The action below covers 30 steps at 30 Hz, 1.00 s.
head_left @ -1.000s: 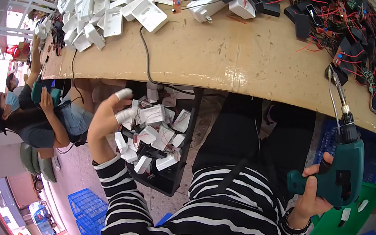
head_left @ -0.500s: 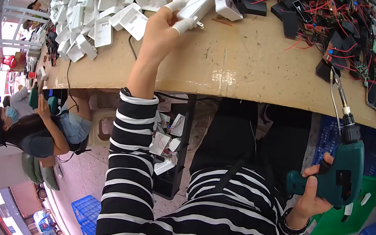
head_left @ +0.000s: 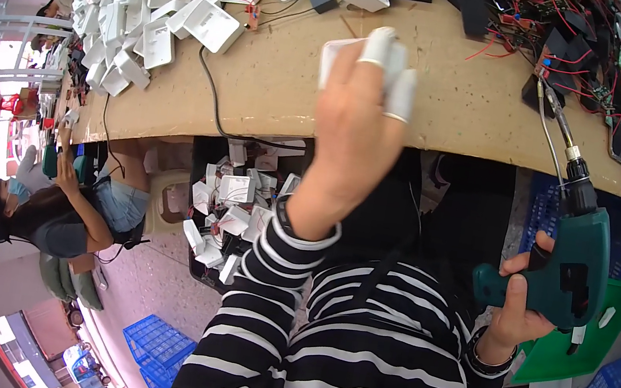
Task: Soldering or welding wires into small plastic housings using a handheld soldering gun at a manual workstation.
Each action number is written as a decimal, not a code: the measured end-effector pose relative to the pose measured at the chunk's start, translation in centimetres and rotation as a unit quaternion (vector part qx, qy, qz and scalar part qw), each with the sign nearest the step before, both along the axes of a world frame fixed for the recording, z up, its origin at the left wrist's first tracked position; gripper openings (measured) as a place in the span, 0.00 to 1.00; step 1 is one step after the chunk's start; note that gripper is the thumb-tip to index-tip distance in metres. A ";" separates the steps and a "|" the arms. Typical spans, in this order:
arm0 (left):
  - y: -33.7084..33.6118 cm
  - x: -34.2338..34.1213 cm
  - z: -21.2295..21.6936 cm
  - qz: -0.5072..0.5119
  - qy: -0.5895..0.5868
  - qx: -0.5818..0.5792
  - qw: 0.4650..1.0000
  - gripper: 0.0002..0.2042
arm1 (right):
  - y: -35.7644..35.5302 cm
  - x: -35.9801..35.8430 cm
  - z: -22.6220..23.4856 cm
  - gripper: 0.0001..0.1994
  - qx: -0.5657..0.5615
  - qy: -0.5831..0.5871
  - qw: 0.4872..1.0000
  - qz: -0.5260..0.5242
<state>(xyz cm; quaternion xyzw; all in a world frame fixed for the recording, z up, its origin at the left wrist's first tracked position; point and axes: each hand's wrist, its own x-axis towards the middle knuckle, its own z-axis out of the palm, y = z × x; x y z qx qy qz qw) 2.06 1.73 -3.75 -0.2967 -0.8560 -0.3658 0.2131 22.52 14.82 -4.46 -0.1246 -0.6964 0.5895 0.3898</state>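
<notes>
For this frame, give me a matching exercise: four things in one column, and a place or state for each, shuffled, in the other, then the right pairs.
Things:
1. green power screwdriver
2. white plastic casing
3. pile of white casings
4. black crate of white parts

Places or states:
A. under the workbench, beside the person's knees
B. heaped on the far left of the workbench
C. gripped in the right hand, bit pointing up at the bench edge
D. under the left hand on the bench top, mostly hidden by fingers wearing white finger cots

Pairs: 1-C, 2-D, 3-B, 4-A
</notes>
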 end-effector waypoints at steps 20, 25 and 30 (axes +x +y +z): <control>1.0 1.0 -1.4 -0.135 0.033 0.086 0.986 0.18 | -0.1 0.6 -0.3 0.28 0.008 0.001 1.000 -0.012; -6.2 -7.6 0.8 0.127 0.149 -0.126 0.973 0.18 | 0.3 0.4 -0.5 0.27 -0.013 0.045 0.999 -0.016; -9.8 -14.2 1.5 0.273 0.119 -0.358 0.885 0.10 | 0.2 0.1 -0.5 0.27 -0.001 0.019 1.000 -0.003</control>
